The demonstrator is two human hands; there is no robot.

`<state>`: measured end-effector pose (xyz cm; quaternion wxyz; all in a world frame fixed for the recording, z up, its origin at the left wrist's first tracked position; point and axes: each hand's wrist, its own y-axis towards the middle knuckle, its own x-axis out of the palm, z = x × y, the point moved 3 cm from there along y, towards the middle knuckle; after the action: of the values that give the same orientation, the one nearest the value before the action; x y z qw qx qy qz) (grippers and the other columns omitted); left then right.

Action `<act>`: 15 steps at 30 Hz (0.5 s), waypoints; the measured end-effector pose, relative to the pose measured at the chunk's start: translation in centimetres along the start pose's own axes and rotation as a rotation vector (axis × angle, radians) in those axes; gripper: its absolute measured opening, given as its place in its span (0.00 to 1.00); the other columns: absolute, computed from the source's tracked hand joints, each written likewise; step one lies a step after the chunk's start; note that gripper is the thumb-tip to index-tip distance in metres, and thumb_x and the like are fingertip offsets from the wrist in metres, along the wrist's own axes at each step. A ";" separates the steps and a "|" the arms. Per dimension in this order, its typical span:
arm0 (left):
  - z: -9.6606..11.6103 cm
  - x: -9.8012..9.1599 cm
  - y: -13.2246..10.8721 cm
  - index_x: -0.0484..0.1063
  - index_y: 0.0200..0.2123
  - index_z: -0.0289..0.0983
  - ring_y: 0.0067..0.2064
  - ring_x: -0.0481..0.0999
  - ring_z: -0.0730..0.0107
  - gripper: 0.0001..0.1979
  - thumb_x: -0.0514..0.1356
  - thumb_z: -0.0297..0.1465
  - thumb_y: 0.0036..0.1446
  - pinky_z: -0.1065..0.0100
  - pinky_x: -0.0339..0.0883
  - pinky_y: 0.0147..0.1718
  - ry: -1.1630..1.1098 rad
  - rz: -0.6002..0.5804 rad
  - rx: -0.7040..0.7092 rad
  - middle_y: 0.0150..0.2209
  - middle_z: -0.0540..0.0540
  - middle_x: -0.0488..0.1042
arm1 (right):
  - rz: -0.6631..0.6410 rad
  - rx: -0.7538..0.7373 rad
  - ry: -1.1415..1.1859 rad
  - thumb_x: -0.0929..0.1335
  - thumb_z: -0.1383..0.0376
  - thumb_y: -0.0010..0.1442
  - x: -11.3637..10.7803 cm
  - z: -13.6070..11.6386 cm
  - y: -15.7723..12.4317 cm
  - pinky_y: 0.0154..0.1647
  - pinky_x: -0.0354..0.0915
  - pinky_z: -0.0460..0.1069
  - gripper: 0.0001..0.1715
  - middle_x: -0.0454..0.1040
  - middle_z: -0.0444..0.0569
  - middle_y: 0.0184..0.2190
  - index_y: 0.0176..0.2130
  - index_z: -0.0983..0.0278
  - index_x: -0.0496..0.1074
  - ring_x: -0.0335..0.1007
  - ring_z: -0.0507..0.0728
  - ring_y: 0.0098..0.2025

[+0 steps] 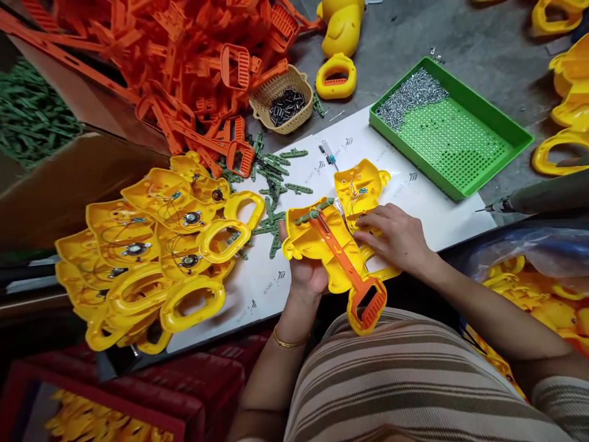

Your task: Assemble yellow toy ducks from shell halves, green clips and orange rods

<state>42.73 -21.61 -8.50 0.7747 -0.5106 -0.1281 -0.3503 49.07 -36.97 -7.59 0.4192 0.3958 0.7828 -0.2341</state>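
Presently grasping levered shell (330,256) in cupped left hand (309,271), bending right hand (391,236) over wired shell (355,196) near front edge of tabletop (426,218), cannot confirm grip; seemingly pairing halves, needing alignment.

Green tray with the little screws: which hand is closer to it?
Right. The right hand, over a yellow half-shell, is in front and left of the green tray; the left hand, holding another yellow half-shell, is farther left.

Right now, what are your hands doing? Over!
Left hand holding yellow shell with orange lever. Right hand on wired shell. Loose green parts close by.
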 end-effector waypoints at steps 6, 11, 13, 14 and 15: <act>-0.2 0.3 0.0 0.78 0.46 0.45 0.56 0.75 0.52 0.25 0.54 0.55 0.58 0.53 0.72 0.52 -0.049 -0.126 -0.014 0.43 0.44 0.81 | -0.148 0.069 -0.195 0.64 0.61 0.66 0.7 -0.6 1.5 0.24 0.44 0.50 0.12 0.78 0.49 0.38 0.39 0.60 0.76 0.70 0.59 0.41; -0.2 0.6 0.0 0.78 0.46 0.46 0.56 0.75 0.51 0.24 0.53 0.53 0.59 0.53 0.72 0.53 -0.032 -0.177 0.029 0.42 0.46 0.81 | -0.299 0.060 -0.302 0.63 0.64 0.65 0.3 -1.7 2.3 0.24 0.41 0.50 0.12 0.77 0.51 0.37 0.41 0.60 0.76 0.72 0.56 0.31; -0.3 0.7 0.0 0.78 0.45 0.44 0.56 0.75 0.50 0.27 0.52 0.55 0.59 0.53 0.72 0.52 -0.027 -0.190 0.012 0.42 0.45 0.81 | -0.323 0.017 -0.315 0.63 0.64 0.66 0.0 -1.8 2.3 0.24 0.41 0.51 0.13 0.77 0.51 0.37 0.39 0.61 0.76 0.73 0.58 0.34; -0.4 0.6 -0.1 0.78 0.45 0.43 0.56 0.75 0.50 0.28 0.51 0.56 0.59 0.53 0.72 0.52 -0.029 -0.196 -0.014 0.42 0.44 0.81 | -0.335 -0.001 -0.314 0.62 0.63 0.67 -0.2 -1.7 2.1 0.24 0.41 0.51 0.14 0.77 0.51 0.37 0.37 0.62 0.76 0.74 0.58 0.35; -0.5 0.6 -0.1 0.78 0.45 0.43 0.56 0.75 0.50 0.28 0.51 0.57 0.58 0.52 0.72 0.52 -0.035 -0.197 -0.040 0.43 0.43 0.81 | -0.346 -0.014 -0.305 0.62 0.63 0.67 -0.4 -1.5 2.0 0.24 0.42 0.51 0.14 0.77 0.51 0.37 0.36 0.62 0.76 0.74 0.58 0.36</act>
<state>43.04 -22.29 -8.31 0.7238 -0.5171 -0.1842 -0.4182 50.06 -34.93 -6.51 0.4887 0.2127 0.7683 -0.3544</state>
